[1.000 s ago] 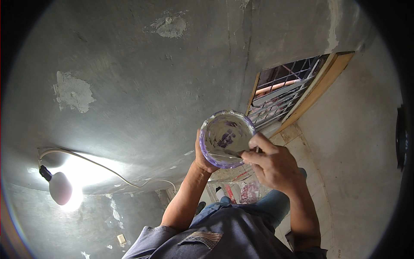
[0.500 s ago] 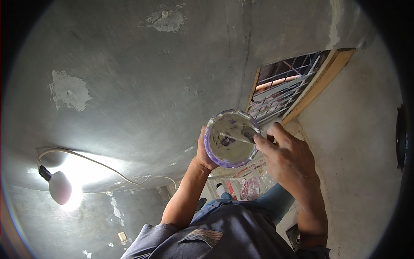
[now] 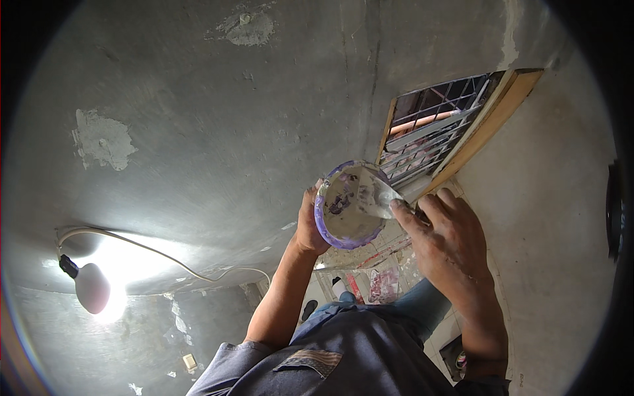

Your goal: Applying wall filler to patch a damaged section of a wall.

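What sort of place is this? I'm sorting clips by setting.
Probably a bare room under renovation: rough grey plaster ceiling with patched spots, a bare light bulb on a loose cable, a barred window. The left hand holds a purple bowl of white paste.

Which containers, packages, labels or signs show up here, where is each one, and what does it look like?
Round purple plastic tub: held up in the left hand, its inside smeared with pale grey paste; the right hand works a flat blade in it.
Small white bottle: far below on the floor, between the forearms.
Red and white printed packages: beside that bottle, too small to tell more.
No signs or screens in view.
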Demonstrator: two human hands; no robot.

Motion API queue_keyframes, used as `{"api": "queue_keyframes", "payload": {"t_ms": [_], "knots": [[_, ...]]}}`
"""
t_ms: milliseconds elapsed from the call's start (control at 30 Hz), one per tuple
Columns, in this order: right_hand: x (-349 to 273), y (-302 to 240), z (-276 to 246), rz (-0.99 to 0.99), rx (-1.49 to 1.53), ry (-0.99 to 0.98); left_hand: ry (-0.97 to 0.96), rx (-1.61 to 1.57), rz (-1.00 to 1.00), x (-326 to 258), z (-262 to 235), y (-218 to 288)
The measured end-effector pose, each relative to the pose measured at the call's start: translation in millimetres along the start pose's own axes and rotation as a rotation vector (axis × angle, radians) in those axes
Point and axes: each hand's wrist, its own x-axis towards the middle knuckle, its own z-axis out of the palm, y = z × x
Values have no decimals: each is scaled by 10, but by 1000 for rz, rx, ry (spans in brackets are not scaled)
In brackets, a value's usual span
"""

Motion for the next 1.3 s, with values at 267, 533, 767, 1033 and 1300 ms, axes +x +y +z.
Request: {"api": "queue_keyframes", "payload": {"t_ms": [267,533,767,1033,1300], "knots": [[-158,5,470,36,-68,311,40,149,188,-50,95,6],[-234,-316,414,224,177,145,-21,69,345,-127,-347,-291],[-328,-542,495,405,463,98,94,64,457,-47,-139,-296],[-386,-706,640,535,788,236,46,116,468,36,15,-307],[-373,-540,540,721,1201,135,88,149,535,91,-120,-523]]}}
